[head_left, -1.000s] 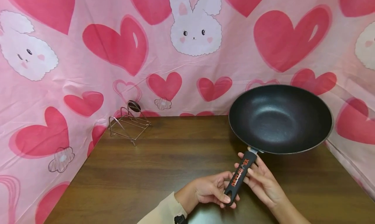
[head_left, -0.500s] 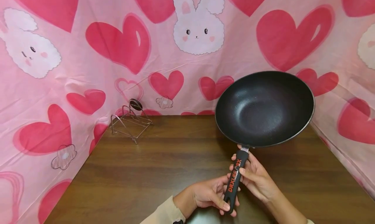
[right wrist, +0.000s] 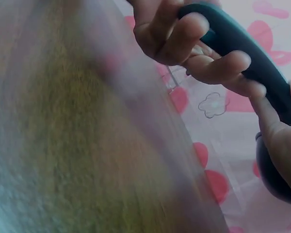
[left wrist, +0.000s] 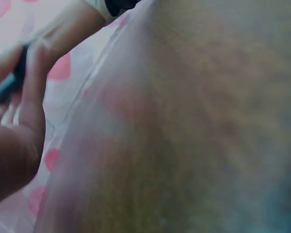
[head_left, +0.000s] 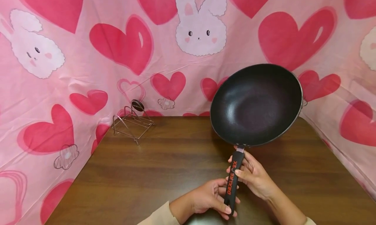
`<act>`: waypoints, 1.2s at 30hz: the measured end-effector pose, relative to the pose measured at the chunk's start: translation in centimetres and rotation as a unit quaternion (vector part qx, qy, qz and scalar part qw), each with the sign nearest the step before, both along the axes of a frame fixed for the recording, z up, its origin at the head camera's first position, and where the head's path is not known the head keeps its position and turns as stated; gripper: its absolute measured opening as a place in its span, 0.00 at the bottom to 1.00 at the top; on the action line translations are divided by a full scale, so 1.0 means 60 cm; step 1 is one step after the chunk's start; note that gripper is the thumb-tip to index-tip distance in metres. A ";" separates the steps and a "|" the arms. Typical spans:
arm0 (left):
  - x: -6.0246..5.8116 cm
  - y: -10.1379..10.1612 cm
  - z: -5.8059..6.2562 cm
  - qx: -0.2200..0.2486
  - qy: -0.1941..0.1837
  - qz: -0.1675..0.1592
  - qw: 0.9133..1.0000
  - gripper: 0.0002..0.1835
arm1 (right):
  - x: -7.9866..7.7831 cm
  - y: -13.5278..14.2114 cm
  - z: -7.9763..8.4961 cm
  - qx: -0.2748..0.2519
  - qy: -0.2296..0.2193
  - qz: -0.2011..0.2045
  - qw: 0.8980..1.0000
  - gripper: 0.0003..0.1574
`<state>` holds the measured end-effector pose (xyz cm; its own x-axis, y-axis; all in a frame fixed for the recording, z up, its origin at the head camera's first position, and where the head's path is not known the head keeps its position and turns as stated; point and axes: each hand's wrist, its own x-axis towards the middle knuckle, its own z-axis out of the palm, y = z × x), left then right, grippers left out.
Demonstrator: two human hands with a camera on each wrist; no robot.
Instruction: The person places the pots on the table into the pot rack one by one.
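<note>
Pan [head_left: 257, 104] tilted, held up over surface [head_left: 147, 166], right of center in head frame. Grip on handle [head_left: 231, 185]: left hand [head_left: 209, 198] at lower end, right hand [head_left: 255, 178] at upper, fingers curled snugly round it on both. Wire rack [head_left: 131, 127] left of center.

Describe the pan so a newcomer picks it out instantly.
At the brown table, look right of centre. There the left hand and right hand hold a round black pan by its handle. Unlike the thin wire rack at back left, it is broad and solid, with red-orange lettering.
</note>
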<state>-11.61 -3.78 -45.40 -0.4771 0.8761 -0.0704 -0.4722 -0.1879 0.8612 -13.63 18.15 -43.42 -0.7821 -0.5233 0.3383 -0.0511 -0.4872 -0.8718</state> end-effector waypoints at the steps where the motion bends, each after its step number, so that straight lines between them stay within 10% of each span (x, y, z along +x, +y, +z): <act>1: 0.003 0.000 0.000 -0.005 0.005 0.013 1.000 0.34 | -0.001 0.000 0.000 0.010 0.008 -0.006 1.000 0.43; 14: 0.031 0.016 -0.013 -0.022 0.048 0.209 0.977 0.24 | -0.015 -0.026 0.010 0.124 0.111 -0.056 0.984 0.38; 27: 0.031 -0.001 -0.004 -0.003 0.093 0.240 0.966 0.32 | -0.036 -0.062 0.037 0.146 0.102 -0.051 0.983 0.46; 36: 0.018 -0.009 -0.010 -0.013 0.118 0.305 0.945 0.28 | -0.056 -0.099 0.067 0.221 0.167 -0.063 0.959 0.47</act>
